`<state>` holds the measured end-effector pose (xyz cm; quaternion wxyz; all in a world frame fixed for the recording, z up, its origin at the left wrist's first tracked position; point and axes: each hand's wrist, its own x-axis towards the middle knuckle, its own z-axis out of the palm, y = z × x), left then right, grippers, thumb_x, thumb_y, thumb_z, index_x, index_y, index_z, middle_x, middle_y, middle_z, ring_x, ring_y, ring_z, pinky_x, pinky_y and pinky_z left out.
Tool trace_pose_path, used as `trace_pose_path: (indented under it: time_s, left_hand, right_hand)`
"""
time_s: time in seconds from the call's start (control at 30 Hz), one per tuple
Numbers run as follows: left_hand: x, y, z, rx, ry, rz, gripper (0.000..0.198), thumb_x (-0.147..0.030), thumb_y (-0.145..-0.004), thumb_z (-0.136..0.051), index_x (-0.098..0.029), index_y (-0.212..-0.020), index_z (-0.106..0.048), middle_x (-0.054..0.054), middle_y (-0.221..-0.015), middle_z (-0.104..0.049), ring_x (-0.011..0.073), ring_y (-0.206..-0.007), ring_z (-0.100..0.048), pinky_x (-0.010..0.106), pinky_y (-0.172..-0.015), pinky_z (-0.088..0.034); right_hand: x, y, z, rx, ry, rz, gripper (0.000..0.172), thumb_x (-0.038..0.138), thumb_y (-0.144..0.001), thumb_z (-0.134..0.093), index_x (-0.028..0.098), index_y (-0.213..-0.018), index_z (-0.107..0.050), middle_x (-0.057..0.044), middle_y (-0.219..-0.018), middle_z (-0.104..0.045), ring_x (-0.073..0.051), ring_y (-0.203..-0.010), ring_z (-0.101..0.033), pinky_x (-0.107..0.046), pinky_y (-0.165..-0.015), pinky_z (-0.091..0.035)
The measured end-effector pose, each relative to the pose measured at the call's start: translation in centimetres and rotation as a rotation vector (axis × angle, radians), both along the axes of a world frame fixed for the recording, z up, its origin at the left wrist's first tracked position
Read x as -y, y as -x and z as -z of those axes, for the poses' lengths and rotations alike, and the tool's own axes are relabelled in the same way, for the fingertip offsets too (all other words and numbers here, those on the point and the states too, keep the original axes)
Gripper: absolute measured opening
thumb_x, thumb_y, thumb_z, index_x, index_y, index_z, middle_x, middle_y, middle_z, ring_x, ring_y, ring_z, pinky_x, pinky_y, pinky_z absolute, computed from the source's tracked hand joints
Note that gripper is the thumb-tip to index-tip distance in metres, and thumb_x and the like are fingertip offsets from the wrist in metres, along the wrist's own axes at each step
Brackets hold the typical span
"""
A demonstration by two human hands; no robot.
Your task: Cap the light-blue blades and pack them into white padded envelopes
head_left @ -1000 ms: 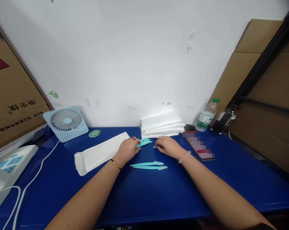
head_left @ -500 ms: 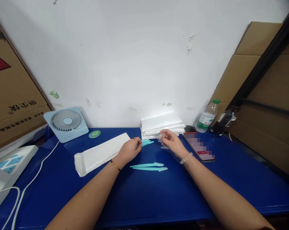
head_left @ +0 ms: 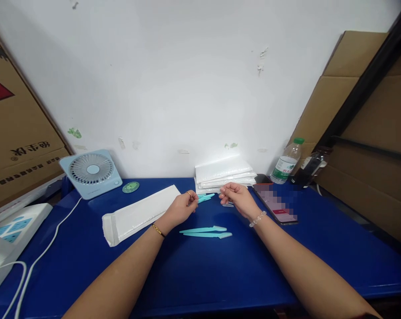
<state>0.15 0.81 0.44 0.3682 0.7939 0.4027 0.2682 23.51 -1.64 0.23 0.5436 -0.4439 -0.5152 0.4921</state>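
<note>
My left hand [head_left: 183, 207] is closed beside the right end of a white padded mailer [head_left: 140, 212]; whatever its fingers hold is hidden. Just past those fingers lie several turquoise razors [head_left: 205, 197]. My right hand [head_left: 235, 197] is pinched in front of a stack of white mailers [head_left: 223, 170], and anything between its fingertips is too small to make out. Under that hand a small clear piece [head_left: 228, 205] lies on the blue table [head_left: 200, 274]. Two more turquoise razors [head_left: 205, 230] rest side by side nearer to me, pointing left and right.
A light blue fan [head_left: 92, 170] and a round green disc [head_left: 130, 187] are at the left, with a white power strip [head_left: 17, 230] and cable. On the right are a phone [head_left: 277, 206], a water bottle [head_left: 287, 164] and a dark bottle [head_left: 310, 168].
Both hands stay nearly in place. My left hand has shifted slightly, and the fingers of my right hand have drawn a little lower over the small clear pieces.
</note>
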Motion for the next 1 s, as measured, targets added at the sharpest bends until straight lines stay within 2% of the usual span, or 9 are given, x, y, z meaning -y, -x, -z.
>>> trace_pose_path:
  time_s: [0.3, 0.47, 0.5, 0.57, 0.67, 0.77, 0.87, 1.0]
  left_hand:
    - [0.2, -0.2, 0.0, -0.005, 0.008, 0.021, 0.015, -0.03, -0.082, -0.043, -0.019, -0.086, -0.053, 0.0, -0.074, -0.062, 0.0123, -0.063, -0.059, 0.024, -0.061, -0.045]
    - [1.0, -0.2, -0.8, -0.118, 0.109, 0.184, 0.02, -0.034, -0.08, -0.05, -0.017, -0.085, -0.058, 0.002, -0.075, -0.065, 0.0141, -0.067, -0.061, 0.024, -0.062, -0.046]
    - [1.2, -0.2, -0.9, -0.15, 0.106, 0.223, 0.022, -0.035, -0.08, -0.05, -0.017, -0.085, -0.06, 0.002, -0.075, -0.065, 0.0143, -0.068, -0.06, 0.024, -0.062, -0.046]
    - [1.4, -0.2, -1.1, -0.221, 0.044, 0.246, 0.024, -0.038, -0.082, -0.049, -0.018, -0.084, -0.062, 0.002, -0.075, -0.065, 0.0149, -0.068, -0.059, 0.024, -0.062, -0.045]
    - [1.2, 0.0, -0.9, -0.346, -0.196, 0.107, 0.022, -0.036, -0.082, -0.051, -0.02, -0.089, -0.064, 0.004, -0.085, -0.066, 0.0182, -0.076, -0.059, 0.028, -0.069, -0.045]
    - [0.4, 0.4, -0.6, -0.481, -0.428, -0.058, 0.021, -0.027, -0.08, -0.054, -0.02, -0.097, -0.063, 0.008, -0.101, -0.063, 0.0226, -0.096, -0.057, 0.033, -0.085, -0.043]
    - [-0.5, 0.8, -0.3, -0.584, -0.472, -0.108, 0.019, -0.025, -0.081, -0.054, -0.02, -0.096, -0.064, 0.008, -0.101, -0.063, 0.0234, -0.098, -0.056, 0.034, -0.087, -0.041]
    - [-0.8, 0.9, -0.2, -0.65, -0.493, -0.106, 0.018, -0.023, -0.084, -0.046, -0.018, -0.084, -0.064, 0.008, -0.089, -0.064, 0.0217, -0.084, -0.06, 0.033, -0.076, -0.042]
  right_hand:
    - [0.5, 0.9, -0.1, 0.122, 0.031, -0.071, 0.034, 0.046, -0.07, -0.07, 0.015, -0.074, -0.057, -0.001, -0.063, -0.065, -0.01, -0.046, -0.059, -0.02, -0.044, -0.041]
    - [0.8, -0.1, -0.7, 0.382, 0.065, -0.291, 0.034, 0.047, -0.072, -0.067, 0.014, -0.075, -0.061, -0.001, -0.061, -0.065, -0.007, -0.04, -0.052, -0.018, -0.04, -0.035]
    - [0.7, -0.6, -0.8, 0.448, 0.057, -0.304, 0.033, 0.047, -0.073, -0.066, 0.014, -0.077, -0.062, -0.001, -0.061, -0.064, -0.007, -0.039, -0.05, -0.019, -0.04, -0.035]
    - [0.5, -1.7, -0.9, 0.596, -0.012, -0.225, 0.029, 0.044, -0.076, -0.063, 0.015, -0.078, -0.064, 0.0, -0.06, -0.062, -0.007, -0.041, -0.047, -0.02, -0.042, -0.036]
    - [0.1, -3.1, -0.7, 0.883, -0.179, -0.025, 0.017, 0.032, -0.077, -0.06, 0.016, -0.073, -0.065, -0.001, -0.062, -0.062, -0.011, -0.052, -0.051, -0.022, -0.05, -0.038]
    - [0.0, -3.8, -0.4, 1.136, -0.244, 0.01, 0.004, 0.02, -0.071, -0.062, 0.017, -0.07, -0.065, -0.002, -0.068, -0.064, -0.014, -0.06, -0.056, -0.023, -0.056, -0.039]
    - [0.1, -3.3, -0.2, 1.285, -0.222, -0.039, 0.003, 0.015, -0.067, -0.064, 0.018, -0.069, -0.064, -0.003, -0.068, -0.065, -0.015, -0.06, -0.056, -0.023, -0.055, -0.037]
    - [0.3, -2.1, -0.1, 1.415, -0.266, -0.036, 0.007, 0.011, -0.068, -0.059, 0.018, -0.066, -0.061, -0.004, -0.068, -0.064, -0.015, -0.058, -0.054, -0.024, -0.055, -0.035]
